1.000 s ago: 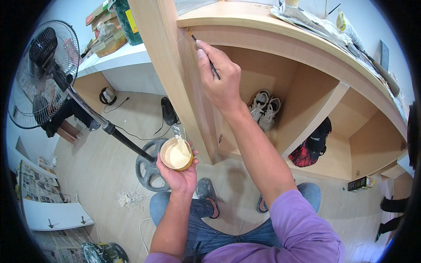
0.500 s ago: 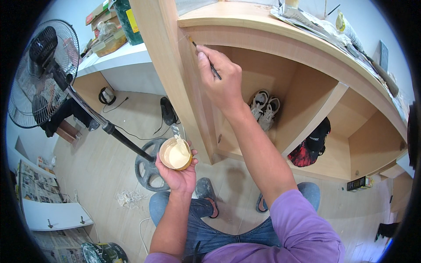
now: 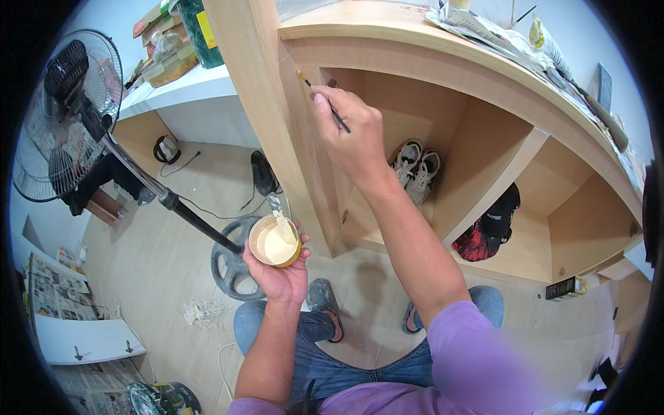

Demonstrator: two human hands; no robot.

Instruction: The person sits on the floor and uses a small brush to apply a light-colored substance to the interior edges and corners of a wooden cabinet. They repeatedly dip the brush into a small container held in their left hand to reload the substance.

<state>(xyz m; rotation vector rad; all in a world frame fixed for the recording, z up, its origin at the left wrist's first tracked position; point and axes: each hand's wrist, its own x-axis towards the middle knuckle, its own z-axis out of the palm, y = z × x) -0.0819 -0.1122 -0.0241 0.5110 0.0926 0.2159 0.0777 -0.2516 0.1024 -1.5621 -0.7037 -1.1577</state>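
My right hand (image 3: 351, 128) grips a thin dark-handled paintbrush (image 3: 337, 116) between thumb and fingers. Its bristle tip is at the wooden cabinet's inner corner (image 3: 299, 77), by the upright post; whether it touches the wood I cannot tell. Lower down, my left hand (image 3: 282, 277) is wrapped round a small round tub (image 3: 263, 243) of cream-coloured paste. A putty knife (image 3: 278, 209) smeared with the same paste stands in the tub, its end leaning over the far rim.
A standing fan (image 3: 69, 114) is at the left, its round base (image 3: 221, 273) beside the tub. Sneakers (image 3: 415, 169) and a black-and-red cap (image 3: 487, 225) lie in the cabinet compartments. Newspaper and tools (image 3: 553, 69) cover part of the cabinet top. Beyond the fan, a person's leg (image 3: 114, 181) shows.
My right hand and the brush tip have moved slightly down along the cabinet's corner. The tub stays in my left hand, nearly in the same place.
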